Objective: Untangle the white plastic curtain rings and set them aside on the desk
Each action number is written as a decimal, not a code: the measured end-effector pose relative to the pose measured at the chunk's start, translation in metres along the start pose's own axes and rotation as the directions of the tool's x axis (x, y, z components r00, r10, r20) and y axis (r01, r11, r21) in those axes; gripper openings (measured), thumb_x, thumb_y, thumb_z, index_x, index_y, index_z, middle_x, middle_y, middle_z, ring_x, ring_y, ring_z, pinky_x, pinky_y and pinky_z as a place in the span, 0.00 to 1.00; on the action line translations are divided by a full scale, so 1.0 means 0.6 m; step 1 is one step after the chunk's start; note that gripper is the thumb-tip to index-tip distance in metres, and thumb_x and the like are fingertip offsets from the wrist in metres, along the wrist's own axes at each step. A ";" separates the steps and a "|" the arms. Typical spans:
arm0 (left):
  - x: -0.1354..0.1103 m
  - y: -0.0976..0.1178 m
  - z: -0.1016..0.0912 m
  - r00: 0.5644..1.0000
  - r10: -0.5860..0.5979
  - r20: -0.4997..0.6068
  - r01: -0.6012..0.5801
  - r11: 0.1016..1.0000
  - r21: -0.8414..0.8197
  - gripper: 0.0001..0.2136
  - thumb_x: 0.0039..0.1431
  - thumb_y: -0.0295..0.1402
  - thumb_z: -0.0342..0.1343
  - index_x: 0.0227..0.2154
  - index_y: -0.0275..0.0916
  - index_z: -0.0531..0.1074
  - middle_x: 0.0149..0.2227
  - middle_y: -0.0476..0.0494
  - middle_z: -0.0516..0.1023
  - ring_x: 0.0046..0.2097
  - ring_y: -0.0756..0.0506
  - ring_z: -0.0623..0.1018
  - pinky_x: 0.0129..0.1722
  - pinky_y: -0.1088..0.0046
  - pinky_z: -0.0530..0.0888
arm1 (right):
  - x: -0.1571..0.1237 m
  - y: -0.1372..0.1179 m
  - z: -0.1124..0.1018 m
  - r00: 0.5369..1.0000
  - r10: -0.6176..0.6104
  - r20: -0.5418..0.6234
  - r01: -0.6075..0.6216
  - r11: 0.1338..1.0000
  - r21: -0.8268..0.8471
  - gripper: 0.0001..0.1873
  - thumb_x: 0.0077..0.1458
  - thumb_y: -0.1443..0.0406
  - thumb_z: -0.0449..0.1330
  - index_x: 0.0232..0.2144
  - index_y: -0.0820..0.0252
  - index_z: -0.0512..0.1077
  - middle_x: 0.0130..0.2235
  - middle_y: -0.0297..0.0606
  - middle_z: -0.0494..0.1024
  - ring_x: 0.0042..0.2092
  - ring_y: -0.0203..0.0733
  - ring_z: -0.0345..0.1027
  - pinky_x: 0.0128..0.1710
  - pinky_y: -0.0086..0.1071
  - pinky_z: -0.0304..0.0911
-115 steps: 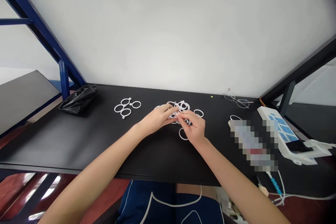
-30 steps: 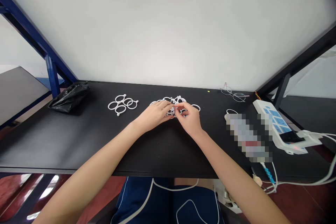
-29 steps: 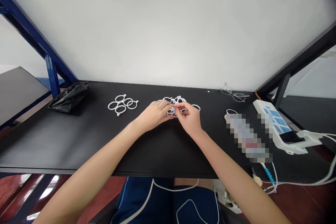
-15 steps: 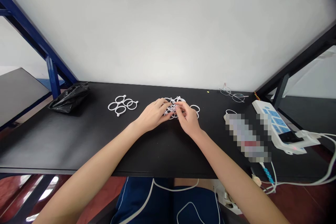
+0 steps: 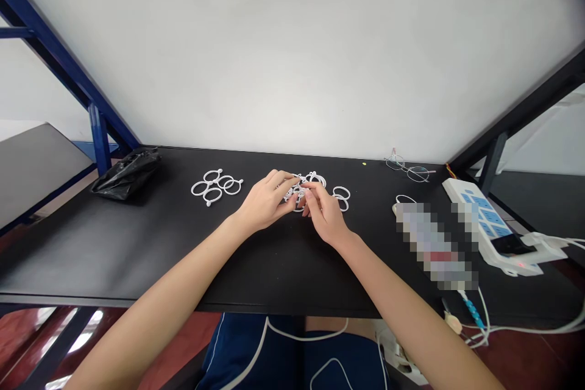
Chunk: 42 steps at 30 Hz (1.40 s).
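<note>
A heap of white plastic rings (image 5: 316,182) lies at the middle of the black table (image 5: 137,237). Both my hands meet at the heap. My left hand (image 5: 265,201) has its fingers curled and pinching a white ring at the heap's near edge. My right hand (image 5: 323,211) faces it with fingers bent, its tips on the same ring. What lies under the fingers is hidden. Two loose rings (image 5: 341,194) sit just right of my right hand. A separate group of several rings (image 5: 216,184) lies further left.
A crumpled black bag (image 5: 125,172) sits at the far left of the table. Glasses (image 5: 409,169) lie by the wall at the right. A white and blue power strip (image 5: 484,224) with cables and a blurred object (image 5: 434,247) occupy the right side.
Both hands have drawn slightly nearer to me at the heap's edge, fingers working together on a ring. The view has shifted a little. The left group of rings looks unchanged.
</note>
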<state>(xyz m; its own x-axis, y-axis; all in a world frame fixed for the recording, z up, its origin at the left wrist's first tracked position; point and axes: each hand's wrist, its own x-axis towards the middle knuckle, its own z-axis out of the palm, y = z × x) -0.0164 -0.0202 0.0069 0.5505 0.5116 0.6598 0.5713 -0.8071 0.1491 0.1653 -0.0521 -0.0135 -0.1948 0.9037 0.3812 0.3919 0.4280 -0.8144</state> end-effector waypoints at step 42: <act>-0.010 0.007 0.012 0.978 -0.205 0.048 0.210 0.947 -0.242 0.18 0.67 0.31 0.36 0.29 0.37 0.71 0.31 0.42 0.77 0.36 0.45 0.76 0.41 0.66 0.71 | -0.008 -0.013 -0.004 0.969 -0.081 0.232 0.091 0.995 -0.030 0.17 0.68 0.58 0.41 0.27 0.56 0.53 0.22 0.27 0.59 0.23 0.33 0.54 0.25 0.30 0.52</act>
<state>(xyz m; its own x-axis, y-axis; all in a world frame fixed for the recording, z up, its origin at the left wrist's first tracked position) -0.0130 -0.0245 -0.0015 0.4505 0.6795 0.5791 0.5097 -0.7283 0.4581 0.1653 -0.0599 -0.0077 -0.4293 0.8390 0.3343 0.3993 0.5083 -0.7630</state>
